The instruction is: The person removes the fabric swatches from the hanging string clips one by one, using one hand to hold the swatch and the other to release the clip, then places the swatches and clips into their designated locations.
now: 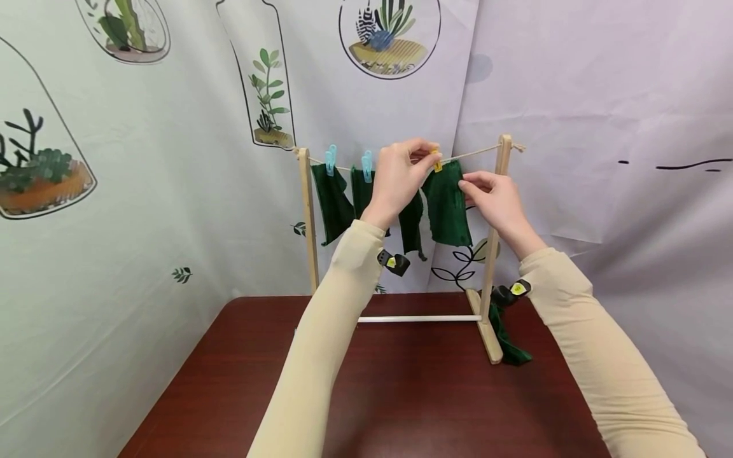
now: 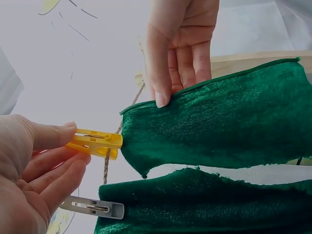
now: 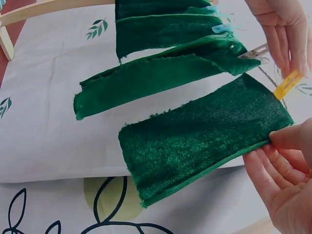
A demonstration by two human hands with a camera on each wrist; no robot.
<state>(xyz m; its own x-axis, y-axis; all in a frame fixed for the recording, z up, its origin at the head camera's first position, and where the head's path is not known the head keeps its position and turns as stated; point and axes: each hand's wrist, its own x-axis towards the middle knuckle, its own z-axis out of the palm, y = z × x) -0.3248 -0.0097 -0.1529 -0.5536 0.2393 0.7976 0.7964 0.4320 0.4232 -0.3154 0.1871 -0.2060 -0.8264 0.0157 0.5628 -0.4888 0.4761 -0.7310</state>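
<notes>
Head view: Right of center in the frame, a person's left hand [image 1: 401, 175] pinches a yellow clothespin [image 1: 438, 160] at the cord [image 1: 476, 152] of a small wooden drying rack [image 1: 307, 216], while the right hand [image 1: 499, 202], apart from it, holds the side edge of a green velvety cloth [image 1: 449, 207] between thumb and fingers. Toward center left, one blue clothespin [image 1: 330, 161] and a second blue clothespin [image 1: 367, 168] each secure a hanging cloth. At lower right, a loose green cloth [image 1: 511, 348] lies on the dark red-brown tabletop [image 1: 412, 394] beside the rack's foot.

Left wrist view: Left of center, the yellow clothespin straddles the cord, its tip at the cloth's top edge; whether it bites the fabric cannot be told. At lower left, a gray clothespin [image 2: 92, 207] grips the neighboring cloth [image 2: 209, 200].

Right wrist view: Four cloths hang from top center to lower center, the nearest held at its edge by the right hand, lower right. Three appear fully pinned, the fourth all but finished; the loose piece seems the only one left unhung.
</notes>
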